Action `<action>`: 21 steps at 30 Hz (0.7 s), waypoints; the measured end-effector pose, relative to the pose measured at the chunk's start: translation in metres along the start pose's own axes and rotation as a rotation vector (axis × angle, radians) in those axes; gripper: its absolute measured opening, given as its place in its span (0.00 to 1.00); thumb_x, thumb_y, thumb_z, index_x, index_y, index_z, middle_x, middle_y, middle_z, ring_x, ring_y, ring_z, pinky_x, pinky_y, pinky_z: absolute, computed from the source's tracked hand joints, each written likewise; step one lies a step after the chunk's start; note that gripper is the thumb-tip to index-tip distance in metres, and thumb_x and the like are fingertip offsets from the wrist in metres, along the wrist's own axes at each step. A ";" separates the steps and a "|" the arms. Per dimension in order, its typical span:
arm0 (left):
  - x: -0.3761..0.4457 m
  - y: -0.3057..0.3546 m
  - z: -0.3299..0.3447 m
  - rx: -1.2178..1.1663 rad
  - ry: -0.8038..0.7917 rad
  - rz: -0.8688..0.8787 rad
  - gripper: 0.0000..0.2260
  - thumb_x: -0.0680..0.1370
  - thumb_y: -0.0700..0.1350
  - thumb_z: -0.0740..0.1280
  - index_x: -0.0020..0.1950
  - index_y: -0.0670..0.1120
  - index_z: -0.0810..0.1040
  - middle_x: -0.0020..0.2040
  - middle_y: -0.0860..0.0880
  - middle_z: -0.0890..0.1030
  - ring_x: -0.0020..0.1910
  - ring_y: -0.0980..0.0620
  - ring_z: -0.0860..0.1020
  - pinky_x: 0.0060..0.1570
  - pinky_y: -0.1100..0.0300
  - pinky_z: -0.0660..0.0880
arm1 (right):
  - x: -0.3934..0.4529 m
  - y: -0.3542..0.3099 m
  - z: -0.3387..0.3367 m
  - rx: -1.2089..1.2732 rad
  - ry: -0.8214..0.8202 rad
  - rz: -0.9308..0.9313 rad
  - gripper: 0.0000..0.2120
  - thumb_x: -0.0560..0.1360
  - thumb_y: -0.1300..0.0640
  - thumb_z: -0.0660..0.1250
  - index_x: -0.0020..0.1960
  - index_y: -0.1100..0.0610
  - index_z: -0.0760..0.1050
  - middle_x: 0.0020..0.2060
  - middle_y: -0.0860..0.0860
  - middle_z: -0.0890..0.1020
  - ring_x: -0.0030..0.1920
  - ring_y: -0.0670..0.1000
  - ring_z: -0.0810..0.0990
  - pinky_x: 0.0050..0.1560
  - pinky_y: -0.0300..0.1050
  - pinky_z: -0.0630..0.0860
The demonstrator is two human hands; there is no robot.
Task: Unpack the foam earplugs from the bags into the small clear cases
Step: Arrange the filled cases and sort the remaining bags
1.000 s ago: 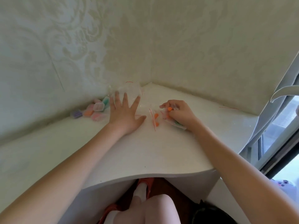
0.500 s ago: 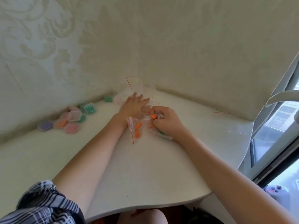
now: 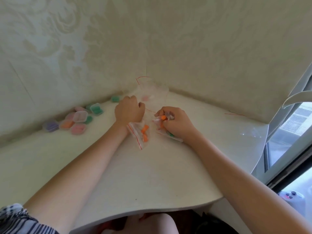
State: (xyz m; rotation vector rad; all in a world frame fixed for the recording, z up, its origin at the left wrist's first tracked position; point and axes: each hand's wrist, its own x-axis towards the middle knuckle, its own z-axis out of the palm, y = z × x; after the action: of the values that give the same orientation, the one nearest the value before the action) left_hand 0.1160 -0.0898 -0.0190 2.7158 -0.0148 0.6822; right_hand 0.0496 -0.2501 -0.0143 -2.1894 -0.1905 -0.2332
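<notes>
Surface: one white desk (image 3: 152,179), curved near edge, set into a wall corner.

Item 1: one small clear bag (image 3: 139,135) with a red seal line, lying flat near the desk's middle just below the left wrist; three orange earplugs (image 3: 144,130) show inside, though the count is uncertain.

Item 2: right hand (image 3: 177,123), fingers curled closed, pinching a second clear bag (image 3: 166,132) and one orange earplug (image 3: 163,117); a green piece shows at the bag's lower edge.

Item 3: left hand (image 3: 129,110), knuckles up, fingers bent loosely, resting on the desk; what it has hold of, if anything, I cannot tell.

Item 4: small clear cases (image 3: 81,116), about nine, clustered along the left wall: purple, orange, pink, green contents, one looking empty.

Item 5: loose clear bags (image 3: 152,93), heaped in the far corner, number unclear.
</notes>
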 end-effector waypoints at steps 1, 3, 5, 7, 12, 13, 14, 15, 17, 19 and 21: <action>0.000 -0.001 0.002 0.016 -0.033 0.050 0.14 0.78 0.45 0.57 0.52 0.38 0.78 0.50 0.40 0.77 0.50 0.41 0.75 0.45 0.52 0.70 | 0.000 0.000 0.000 0.000 -0.002 0.006 0.11 0.67 0.62 0.68 0.34 0.46 0.77 0.41 0.44 0.84 0.47 0.47 0.80 0.49 0.48 0.78; 0.000 0.000 0.001 -0.026 -0.078 0.184 0.14 0.80 0.44 0.56 0.56 0.40 0.79 0.53 0.41 0.79 0.54 0.42 0.75 0.52 0.51 0.70 | -0.001 -0.002 0.000 0.002 0.000 0.004 0.10 0.67 0.63 0.67 0.35 0.48 0.78 0.41 0.44 0.84 0.46 0.47 0.80 0.48 0.47 0.77; -0.001 0.003 0.000 -0.301 -0.272 0.303 0.14 0.81 0.43 0.57 0.60 0.42 0.78 0.59 0.43 0.79 0.59 0.45 0.75 0.60 0.52 0.69 | -0.002 -0.003 -0.001 0.014 0.001 0.002 0.09 0.65 0.64 0.64 0.36 0.51 0.77 0.38 0.47 0.83 0.43 0.49 0.79 0.45 0.47 0.76; -0.004 0.009 -0.001 -0.583 -0.480 0.369 0.12 0.79 0.42 0.62 0.62 0.45 0.77 0.61 0.46 0.78 0.61 0.51 0.75 0.65 0.58 0.68 | -0.003 -0.003 -0.002 0.029 0.002 -0.013 0.07 0.63 0.66 0.62 0.37 0.57 0.75 0.36 0.54 0.81 0.39 0.53 0.76 0.40 0.48 0.73; 0.002 0.017 0.007 -0.396 -0.130 0.506 0.22 0.69 0.27 0.56 0.60 0.40 0.75 0.62 0.45 0.74 0.60 0.47 0.73 0.55 0.55 0.71 | -0.004 -0.004 -0.003 0.049 -0.002 -0.028 0.10 0.61 0.65 0.61 0.33 0.51 0.75 0.36 0.52 0.81 0.44 0.55 0.79 0.45 0.51 0.75; 0.002 0.018 0.004 -0.324 0.007 0.477 0.20 0.67 0.26 0.56 0.55 0.38 0.75 0.56 0.42 0.75 0.53 0.43 0.74 0.46 0.52 0.72 | -0.005 -0.005 -0.002 0.056 -0.006 -0.027 0.11 0.61 0.64 0.60 0.32 0.49 0.75 0.36 0.49 0.82 0.45 0.54 0.79 0.46 0.50 0.76; 0.003 0.016 0.001 -0.252 0.087 0.421 0.17 0.67 0.26 0.57 0.52 0.38 0.74 0.52 0.40 0.74 0.47 0.40 0.74 0.40 0.50 0.69 | -0.005 -0.006 -0.002 0.057 -0.009 -0.025 0.11 0.60 0.62 0.60 0.31 0.47 0.74 0.37 0.48 0.82 0.46 0.53 0.79 0.47 0.49 0.76; 0.005 0.014 0.001 -0.188 0.114 0.368 0.14 0.68 0.28 0.58 0.51 0.37 0.73 0.50 0.39 0.74 0.45 0.39 0.74 0.37 0.51 0.67 | -0.005 -0.006 -0.002 0.059 -0.012 -0.027 0.11 0.60 0.62 0.59 0.30 0.46 0.74 0.37 0.48 0.82 0.46 0.52 0.79 0.47 0.49 0.76; 0.008 0.009 0.005 -0.100 0.032 0.284 0.15 0.70 0.32 0.61 0.56 0.37 0.72 0.55 0.39 0.73 0.51 0.39 0.73 0.42 0.50 0.69 | -0.005 -0.006 -0.002 0.054 -0.010 -0.025 0.12 0.62 0.64 0.60 0.31 0.47 0.74 0.39 0.48 0.82 0.47 0.52 0.79 0.49 0.49 0.75; 0.014 0.006 0.011 -0.091 -0.120 0.243 0.21 0.73 0.37 0.63 0.67 0.37 0.68 0.65 0.38 0.69 0.64 0.39 0.67 0.58 0.48 0.69 | -0.005 -0.006 -0.002 0.050 -0.004 -0.024 0.14 0.63 0.67 0.61 0.31 0.47 0.74 0.40 0.49 0.82 0.47 0.52 0.79 0.50 0.50 0.75; 0.022 0.007 0.016 -0.068 -0.256 0.310 0.24 0.78 0.41 0.60 0.73 0.39 0.62 0.74 0.40 0.61 0.73 0.41 0.58 0.69 0.48 0.61 | -0.004 -0.005 -0.002 0.042 -0.007 -0.026 0.12 0.64 0.67 0.61 0.33 0.51 0.76 0.41 0.51 0.83 0.48 0.54 0.79 0.49 0.49 0.75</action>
State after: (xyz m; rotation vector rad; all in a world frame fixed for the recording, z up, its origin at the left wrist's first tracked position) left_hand 0.1422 -0.1000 -0.0196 2.7408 -0.5196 0.3987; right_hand 0.0441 -0.2487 -0.0105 -2.1474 -0.2259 -0.2340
